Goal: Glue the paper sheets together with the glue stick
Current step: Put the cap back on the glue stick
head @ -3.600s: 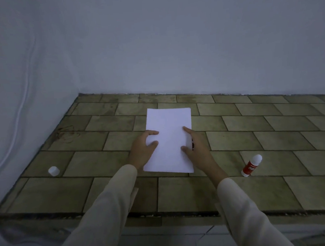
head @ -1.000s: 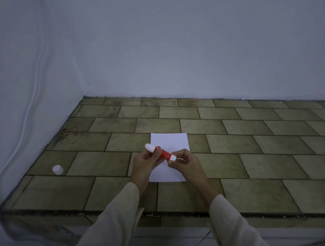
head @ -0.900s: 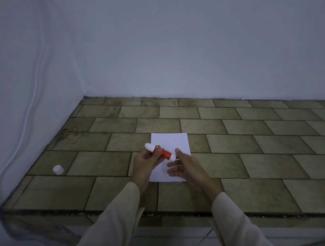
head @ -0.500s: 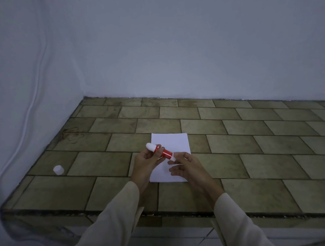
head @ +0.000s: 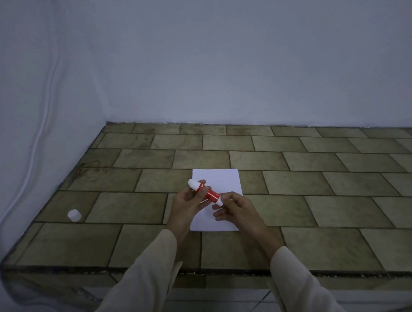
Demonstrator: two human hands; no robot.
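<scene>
A red glue stick [head: 208, 193] with a white rounded tip is held above the white paper sheets [head: 221, 179], tip pointing up and to the left. My left hand [head: 187, 202] grips its red barrel. My right hand [head: 234, 208] pinches the white base end between thumb and forefinger. The paper lies flat on the tiled counter [head: 321, 192], partly hidden behind both hands. A small white cap [head: 74, 215] stands on the counter far to the left.
White walls meet at the back left corner of the counter. A white cable [head: 39, 131] runs down the left wall. The counter's front edge [head: 206, 271] runs just under my forearms.
A few seconds ago both hands pressed the paper flat and the glue stick lay on the counter to the right. Now both hands hold it over the paper. My right fingers have shifted at its base.
</scene>
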